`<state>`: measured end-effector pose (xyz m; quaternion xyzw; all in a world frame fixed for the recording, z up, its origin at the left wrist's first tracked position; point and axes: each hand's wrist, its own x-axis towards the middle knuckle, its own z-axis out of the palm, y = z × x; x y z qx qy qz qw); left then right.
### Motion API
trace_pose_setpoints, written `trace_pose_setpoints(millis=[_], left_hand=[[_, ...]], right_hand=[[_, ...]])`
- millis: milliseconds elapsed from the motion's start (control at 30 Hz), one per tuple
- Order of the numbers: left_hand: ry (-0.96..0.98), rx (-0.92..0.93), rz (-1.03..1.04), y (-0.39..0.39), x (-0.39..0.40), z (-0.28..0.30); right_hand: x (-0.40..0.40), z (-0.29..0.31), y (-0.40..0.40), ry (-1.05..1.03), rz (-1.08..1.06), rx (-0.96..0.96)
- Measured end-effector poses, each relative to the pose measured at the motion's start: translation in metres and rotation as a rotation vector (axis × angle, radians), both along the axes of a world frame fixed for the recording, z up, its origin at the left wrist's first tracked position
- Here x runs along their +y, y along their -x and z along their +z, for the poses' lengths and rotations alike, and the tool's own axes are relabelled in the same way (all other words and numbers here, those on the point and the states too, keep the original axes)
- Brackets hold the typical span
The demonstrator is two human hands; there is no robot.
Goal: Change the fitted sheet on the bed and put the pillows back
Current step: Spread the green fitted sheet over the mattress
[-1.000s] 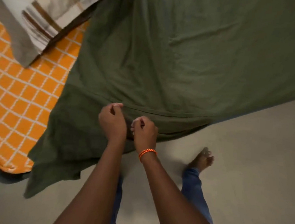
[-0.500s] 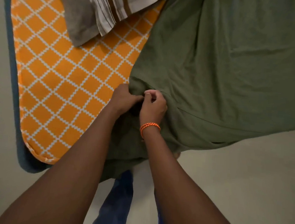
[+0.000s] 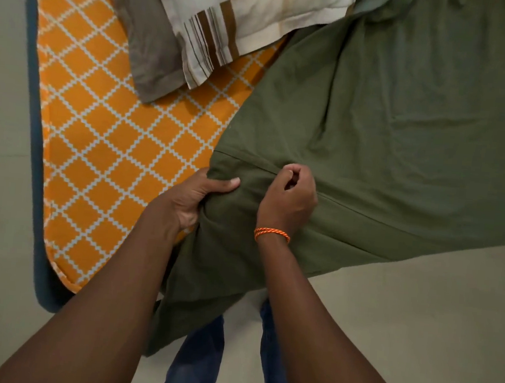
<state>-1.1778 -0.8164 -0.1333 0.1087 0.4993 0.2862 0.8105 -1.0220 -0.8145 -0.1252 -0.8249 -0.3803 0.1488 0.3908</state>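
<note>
A dark green fitted sheet (image 3: pixel 389 117) covers most of the bed and hangs over its near edge. The orange mattress (image 3: pixel 105 154) with a white lattice pattern lies bare on the left. My left hand (image 3: pixel 192 198) grips a bunched fold of the sheet at its corner, thumb on top. My right hand (image 3: pixel 289 197), with an orange band at the wrist, pinches the sheet's seam just to the right. Two pillows lie at the top: a grey-brown one (image 3: pixel 142 38) and a striped cream-and-brown one (image 3: pixel 245 16) partly on it.
A blue base (image 3: pixel 37 172) rims the mattress on the left. Pale floor (image 3: pixel 417 312) surrounds the bed. My legs in blue trousers (image 3: pixel 196 366) stand at the bed's near edge, under the hanging sheet.
My hands have carried the sheet's corner left and up over the mattress. The left hand has turned and now grips a bigger fold. The view has shifted left.
</note>
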Motion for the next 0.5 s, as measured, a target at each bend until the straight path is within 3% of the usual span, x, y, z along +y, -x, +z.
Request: trace_pose_setpoints(millis=[167,267,333,433,500], left_hand=[[-0.026,0.049,0.167,0.025,0.009,0.024],[-0.127,0.250,0.253,0.062,0.023,0.050],[-0.249,0.575,0.318,0.104,0.036,0.066],[-0.380,1.418,0.284,0.169,0.057,0.087],[-0.378,1.705,0.173,0.190,0.062,0.092]], right_hand=[[-0.004,0.006,0.021,0.006,0.134,-0.033],[-0.007,0.010,0.035,0.007,0.194,-0.024],[-0.008,0.013,0.044,0.009,0.209,-0.019],[-0.010,0.015,0.062,0.015,0.215,-0.015],[-0.012,0.012,0.076,0.029,0.248,0.000]])
